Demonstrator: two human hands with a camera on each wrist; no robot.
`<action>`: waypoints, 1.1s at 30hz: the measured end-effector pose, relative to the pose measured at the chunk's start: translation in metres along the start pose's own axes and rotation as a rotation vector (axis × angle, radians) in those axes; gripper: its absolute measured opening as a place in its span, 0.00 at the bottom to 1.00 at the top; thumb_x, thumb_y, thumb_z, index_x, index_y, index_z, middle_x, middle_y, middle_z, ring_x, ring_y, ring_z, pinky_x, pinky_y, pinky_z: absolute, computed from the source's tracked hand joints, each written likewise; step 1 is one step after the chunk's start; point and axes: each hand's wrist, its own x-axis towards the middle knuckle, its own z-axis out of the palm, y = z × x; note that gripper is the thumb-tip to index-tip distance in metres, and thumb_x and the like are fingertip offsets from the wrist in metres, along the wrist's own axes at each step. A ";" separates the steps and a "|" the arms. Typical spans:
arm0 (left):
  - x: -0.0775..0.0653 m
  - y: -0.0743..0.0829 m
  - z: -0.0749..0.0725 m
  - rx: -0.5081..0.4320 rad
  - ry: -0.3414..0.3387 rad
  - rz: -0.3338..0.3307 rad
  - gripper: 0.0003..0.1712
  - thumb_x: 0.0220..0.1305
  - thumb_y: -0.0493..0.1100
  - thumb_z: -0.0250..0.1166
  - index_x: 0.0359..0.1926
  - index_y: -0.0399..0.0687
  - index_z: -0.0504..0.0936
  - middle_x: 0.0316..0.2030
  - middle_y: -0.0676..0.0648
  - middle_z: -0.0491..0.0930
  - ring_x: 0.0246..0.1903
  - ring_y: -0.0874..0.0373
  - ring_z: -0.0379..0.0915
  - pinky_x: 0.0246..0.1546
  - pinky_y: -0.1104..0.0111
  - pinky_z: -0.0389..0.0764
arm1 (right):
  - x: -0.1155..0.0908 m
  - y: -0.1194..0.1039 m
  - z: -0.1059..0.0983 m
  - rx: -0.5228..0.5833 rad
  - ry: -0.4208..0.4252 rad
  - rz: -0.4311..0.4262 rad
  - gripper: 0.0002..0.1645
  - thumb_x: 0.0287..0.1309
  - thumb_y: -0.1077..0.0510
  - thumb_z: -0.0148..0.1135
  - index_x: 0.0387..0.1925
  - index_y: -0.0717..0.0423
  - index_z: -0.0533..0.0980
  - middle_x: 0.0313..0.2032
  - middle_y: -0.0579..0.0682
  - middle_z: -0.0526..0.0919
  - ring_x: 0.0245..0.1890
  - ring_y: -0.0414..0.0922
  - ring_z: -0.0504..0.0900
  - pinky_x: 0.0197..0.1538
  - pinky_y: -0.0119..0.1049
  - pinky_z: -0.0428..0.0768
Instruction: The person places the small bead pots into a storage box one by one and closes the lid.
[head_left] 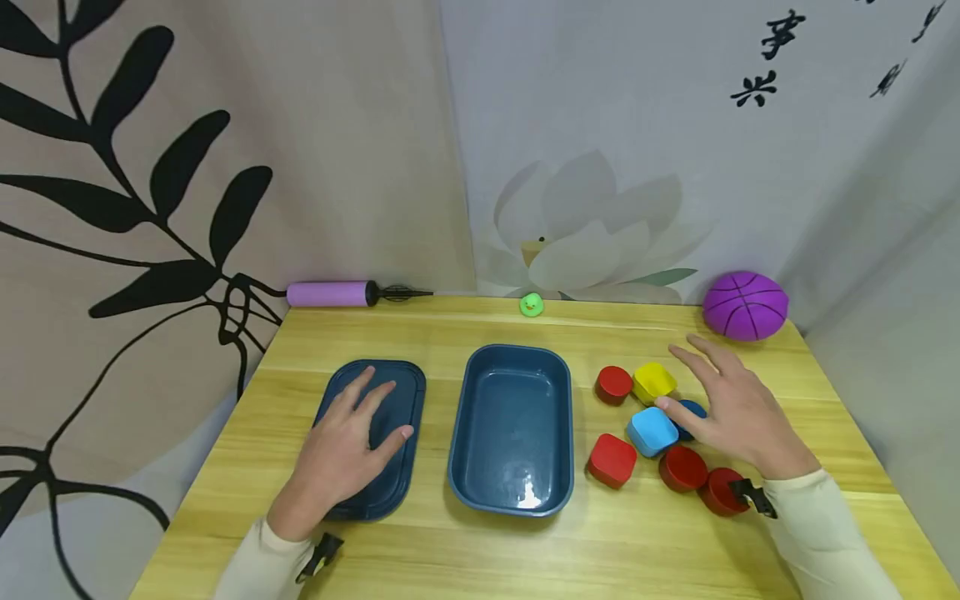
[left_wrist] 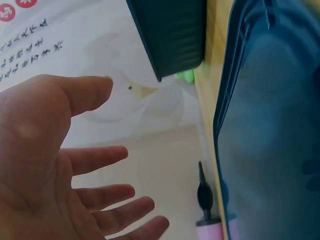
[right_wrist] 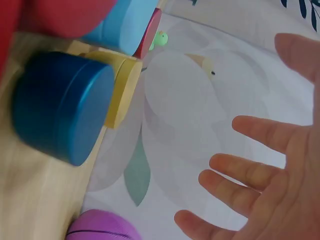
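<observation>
My left hand point(head_left: 341, 458) hovers over a dark blue lid point(head_left: 401, 467) lying flat on the left of the table, its fingers spread and holding nothing. In the left wrist view the lid point(left_wrist: 270, 130) stands apart from the fingers. My right hand point(head_left: 731, 408) is spread above a group of small tins, with nothing in it. Among them are a light blue tin point(head_left: 652, 431), a yellow tin point(head_left: 654, 382), a red square tin point(head_left: 612, 461) and several round red ones point(head_left: 683, 467). A dark blue round tin point(right_wrist: 62, 105) is partly hidden under the right hand in the head view.
Between the hands sits a deep dark blue rectangular box point(head_left: 512, 433), open at the top. Along the back edge are a purple hand pump point(head_left: 330, 293), a small green duck point(head_left: 531, 305) and a purple ball point(head_left: 746, 305). A printed curtain point(head_left: 360, 150) hangs behind the table.
</observation>
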 end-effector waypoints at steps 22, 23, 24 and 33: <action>-0.004 0.028 0.029 -0.649 -0.214 -0.065 0.28 0.76 0.52 0.67 0.73 0.61 0.74 0.71 0.46 0.73 0.66 0.43 0.76 0.53 0.61 0.87 | -0.039 0.035 0.008 0.286 -0.118 0.124 0.41 0.69 0.46 0.71 0.75 0.59 0.69 0.69 0.64 0.75 0.61 0.65 0.78 0.56 0.67 0.81; -0.004 0.029 0.030 -0.682 -0.239 -0.080 0.28 0.76 0.51 0.67 0.73 0.60 0.74 0.71 0.45 0.73 0.66 0.42 0.76 0.54 0.61 0.86 | -0.040 0.036 0.008 0.298 -0.139 0.128 0.42 0.69 0.45 0.71 0.75 0.59 0.69 0.69 0.64 0.75 0.61 0.66 0.78 0.56 0.66 0.82; -0.004 0.031 0.031 -0.710 -0.264 -0.096 0.29 0.76 0.51 0.67 0.74 0.60 0.74 0.70 0.45 0.73 0.66 0.42 0.76 0.54 0.61 0.86 | -0.040 0.038 0.010 0.307 -0.160 0.131 0.42 0.69 0.45 0.71 0.75 0.59 0.68 0.69 0.64 0.75 0.61 0.67 0.79 0.55 0.65 0.83; -0.001 0.040 0.045 -0.979 -0.431 -0.113 0.37 0.77 0.52 0.66 0.80 0.54 0.65 0.78 0.39 0.65 0.73 0.38 0.70 0.60 0.58 0.82 | -0.039 0.045 0.019 0.365 -0.259 0.137 0.42 0.69 0.49 0.71 0.75 0.63 0.67 0.70 0.67 0.74 0.61 0.69 0.81 0.54 0.60 0.86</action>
